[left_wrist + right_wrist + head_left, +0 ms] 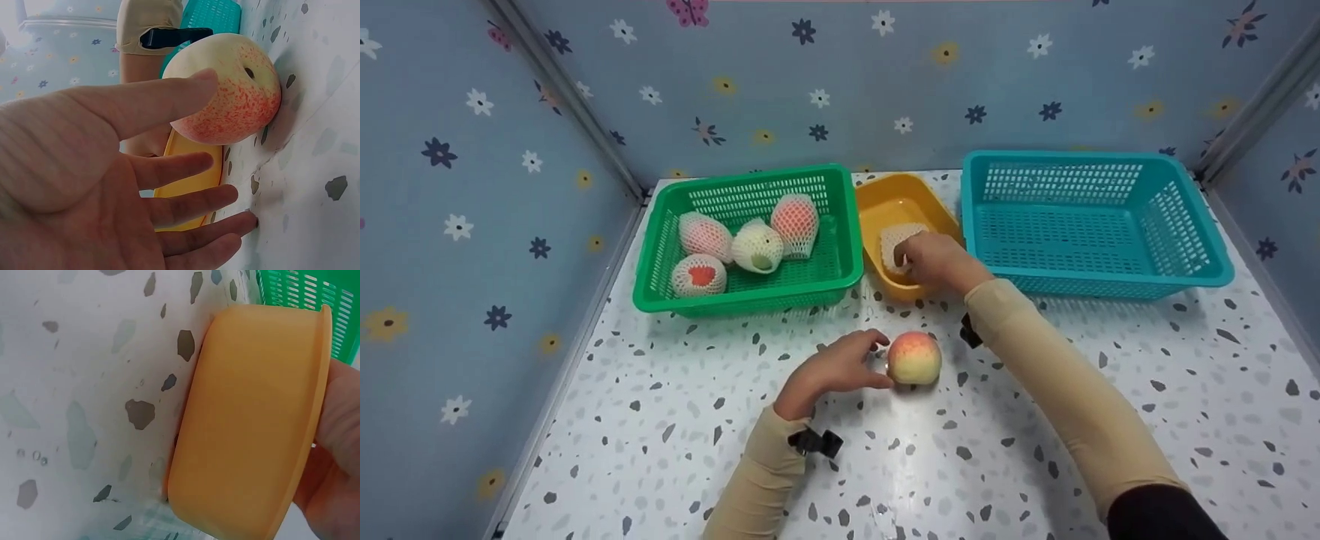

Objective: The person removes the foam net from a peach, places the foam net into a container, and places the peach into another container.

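A red and yellow peach (914, 358) rests on the speckled table. Beside it is my left hand (840, 364), thumb and fingers spread around its left side. In the left wrist view the thumb overlaps the peach (230, 90), and the other fingers extend below it. My right hand (934, 259) reaches into a yellow-orange basin (896, 193). Its curled fingers pinch a white foam net (894, 238) lying there. The wall of the basin (247, 416) hides those fingertips in the right wrist view.
A green basket (750, 296) at the back left holds several fruits in foam nets, among them a netted peach (795, 221). At the back right stands a blue-green basket (1065, 232). Flowered panels (840, 90) enclose the table at the back and sides.
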Motion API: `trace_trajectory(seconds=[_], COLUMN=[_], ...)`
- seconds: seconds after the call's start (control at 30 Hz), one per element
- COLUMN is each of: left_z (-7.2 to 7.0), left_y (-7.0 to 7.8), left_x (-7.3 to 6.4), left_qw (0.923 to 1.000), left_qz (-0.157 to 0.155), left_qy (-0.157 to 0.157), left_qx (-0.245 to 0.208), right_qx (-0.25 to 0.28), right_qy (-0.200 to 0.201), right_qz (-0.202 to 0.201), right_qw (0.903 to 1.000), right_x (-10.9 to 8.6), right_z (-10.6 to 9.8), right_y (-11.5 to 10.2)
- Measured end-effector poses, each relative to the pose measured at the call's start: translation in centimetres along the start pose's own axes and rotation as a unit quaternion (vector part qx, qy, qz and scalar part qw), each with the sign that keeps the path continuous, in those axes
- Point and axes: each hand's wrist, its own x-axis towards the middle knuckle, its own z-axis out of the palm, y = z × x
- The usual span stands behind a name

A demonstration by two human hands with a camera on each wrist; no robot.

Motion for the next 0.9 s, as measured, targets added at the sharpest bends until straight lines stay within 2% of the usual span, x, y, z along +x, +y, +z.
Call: trace_trajectory(seconds=[0.17,0.3,0.5,0.7,0.9], left_z=[-0.07,-0.14,-0.44,-0.66,-0.38], left_y=[-0.01,0.01,0.04,0.11,-0.01], left_x=[0.0,0.08,-0.01,-0.2,0.07], left_qw=[1.0,0.9999,0.9997,0.9998,0.9999], left_qz=[0.004,0.0,-0.003,-0.002,0.0], left_qy=[-0.001,0.0,-0.006,-0.006,-0.002], left_qx=[0.006,0.016,0.022,0.021,0.017], right_qx=[0.051,0.089,0.131,0.147,0.15], right_qy=[-0.047,-0.067,-0.059,-0.056,-0.057], right_qz=[0.024,0.045,0.072,0.107,0.115], right_qw=[0.9973,0.9927,0.987,0.9818,0.9804], right_x=[-0.06,0.04,0.28,0.55,0.66], right_z=[-0.12,-0.14,0.33,0.64,0.74], right_y=[0.28,0.38,0.4,0.28,0.41])
